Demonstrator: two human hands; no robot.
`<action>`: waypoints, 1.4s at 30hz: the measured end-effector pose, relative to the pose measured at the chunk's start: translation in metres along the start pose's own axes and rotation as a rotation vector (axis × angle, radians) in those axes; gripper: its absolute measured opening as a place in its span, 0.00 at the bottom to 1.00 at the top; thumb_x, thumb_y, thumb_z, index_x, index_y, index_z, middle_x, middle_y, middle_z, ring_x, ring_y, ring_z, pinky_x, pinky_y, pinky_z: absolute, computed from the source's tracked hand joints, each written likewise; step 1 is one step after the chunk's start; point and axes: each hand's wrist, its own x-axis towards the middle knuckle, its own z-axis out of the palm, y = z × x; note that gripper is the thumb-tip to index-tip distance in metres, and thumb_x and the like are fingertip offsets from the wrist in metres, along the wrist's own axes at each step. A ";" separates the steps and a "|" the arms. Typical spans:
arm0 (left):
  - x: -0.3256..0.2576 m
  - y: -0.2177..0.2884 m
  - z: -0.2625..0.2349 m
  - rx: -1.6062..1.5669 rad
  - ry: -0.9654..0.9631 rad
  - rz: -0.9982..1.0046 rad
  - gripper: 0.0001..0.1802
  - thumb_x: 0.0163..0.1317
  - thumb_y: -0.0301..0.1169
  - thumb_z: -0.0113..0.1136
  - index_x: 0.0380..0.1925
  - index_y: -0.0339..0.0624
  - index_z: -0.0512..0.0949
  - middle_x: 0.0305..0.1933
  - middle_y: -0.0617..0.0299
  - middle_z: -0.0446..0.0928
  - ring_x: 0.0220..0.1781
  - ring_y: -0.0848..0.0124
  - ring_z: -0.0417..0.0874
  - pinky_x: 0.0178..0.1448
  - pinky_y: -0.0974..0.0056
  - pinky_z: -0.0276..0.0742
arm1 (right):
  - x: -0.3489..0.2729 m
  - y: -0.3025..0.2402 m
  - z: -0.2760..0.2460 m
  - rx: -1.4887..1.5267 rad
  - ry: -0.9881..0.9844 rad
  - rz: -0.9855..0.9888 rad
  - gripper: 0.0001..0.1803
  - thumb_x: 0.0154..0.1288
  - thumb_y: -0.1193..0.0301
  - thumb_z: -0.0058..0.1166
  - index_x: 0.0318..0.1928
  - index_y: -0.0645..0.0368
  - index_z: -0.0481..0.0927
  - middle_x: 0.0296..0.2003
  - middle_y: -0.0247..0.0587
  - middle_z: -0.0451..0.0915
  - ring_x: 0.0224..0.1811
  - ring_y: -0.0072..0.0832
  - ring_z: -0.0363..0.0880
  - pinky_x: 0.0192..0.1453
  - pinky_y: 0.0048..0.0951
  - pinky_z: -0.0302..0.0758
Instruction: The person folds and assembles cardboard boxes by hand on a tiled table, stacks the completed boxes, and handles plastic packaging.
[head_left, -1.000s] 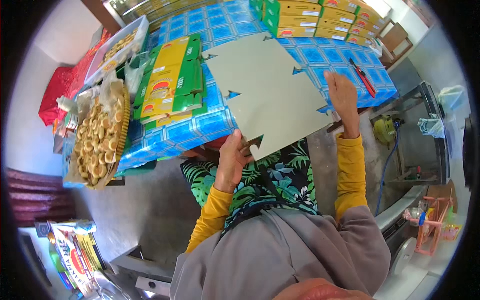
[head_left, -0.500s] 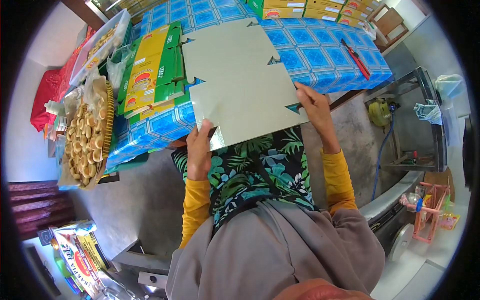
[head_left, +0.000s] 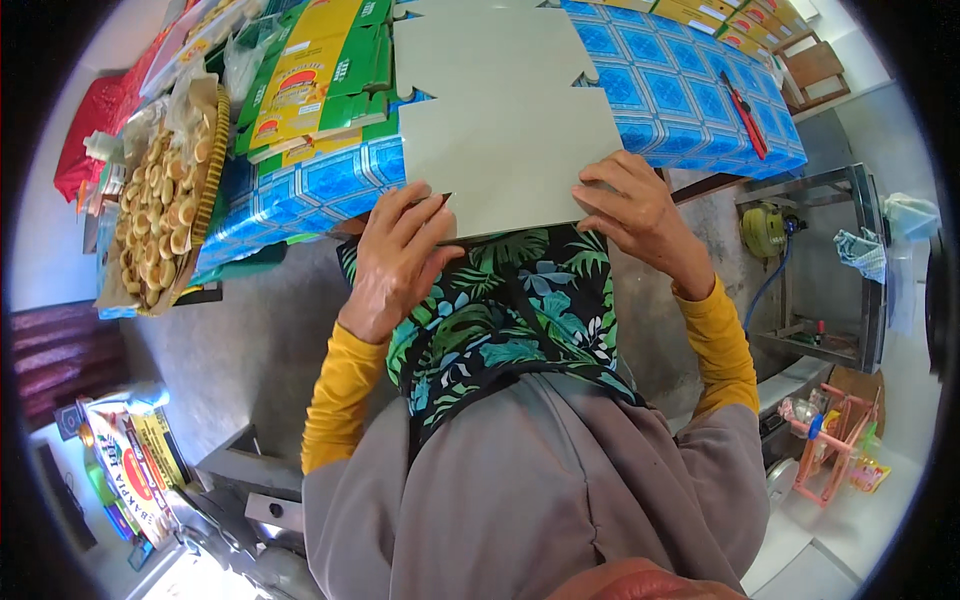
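Note:
A pale grey, glossy flat box blank with notched sides lies on the blue-patterned tablecloth, its near end reaching past the table edge over my lap. My left hand is closed at its near left corner, fingers bent over the top and thumb along the near edge. At the near right corner my right hand grips the blank with bent fingers; its thumb is at the edge. The printed side of the blank faces down, out of sight. Left of it lies a stack of flat green and yellow cartons.
A woven basket of small round pastries stands at the table's left side. On the right lies a red-handled tool. Finished yellow boxes line the far right. A metal frame stand and a green gas cylinder stand beyond the table.
Both hands have shifted to the blank's near corners, with fingers now bent over it. The blank appears farther up in view, and the whole scene has shifted slightly with my head.

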 end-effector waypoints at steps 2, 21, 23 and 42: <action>0.002 -0.006 0.000 0.005 -0.010 0.003 0.24 0.43 0.30 0.73 0.43 0.36 0.79 0.51 0.53 0.79 0.58 0.52 0.76 0.58 0.52 0.74 | 0.004 0.001 0.002 0.060 -0.009 0.010 0.19 0.41 0.73 0.69 0.37 0.62 0.79 0.39 0.41 0.75 0.42 0.39 0.73 0.44 0.38 0.71; 0.021 -0.023 -0.015 -0.192 -0.132 -0.011 0.22 0.42 0.31 0.75 0.39 0.38 0.81 0.42 0.56 0.82 0.50 0.55 0.80 0.51 0.57 0.79 | 0.011 0.014 -0.002 0.229 -0.095 0.006 0.12 0.49 0.75 0.66 0.34 0.64 0.79 0.37 0.39 0.76 0.38 0.36 0.73 0.40 0.33 0.73; 0.019 -0.025 -0.013 -0.168 -0.121 0.016 0.21 0.42 0.30 0.75 0.39 0.38 0.81 0.42 0.56 0.81 0.51 0.56 0.79 0.51 0.57 0.79 | 0.014 0.009 -0.003 0.143 -0.094 -0.041 0.12 0.48 0.75 0.66 0.34 0.64 0.78 0.37 0.39 0.76 0.38 0.36 0.73 0.41 0.34 0.74; 0.018 -0.010 -0.014 -0.031 -0.146 0.062 0.27 0.41 0.29 0.74 0.47 0.42 0.80 0.42 0.58 0.79 0.53 0.59 0.77 0.69 0.45 0.63 | 0.006 0.014 -0.009 0.107 -0.128 -0.100 0.24 0.43 0.73 0.69 0.44 0.62 0.76 0.43 0.46 0.74 0.41 0.44 0.74 0.41 0.40 0.73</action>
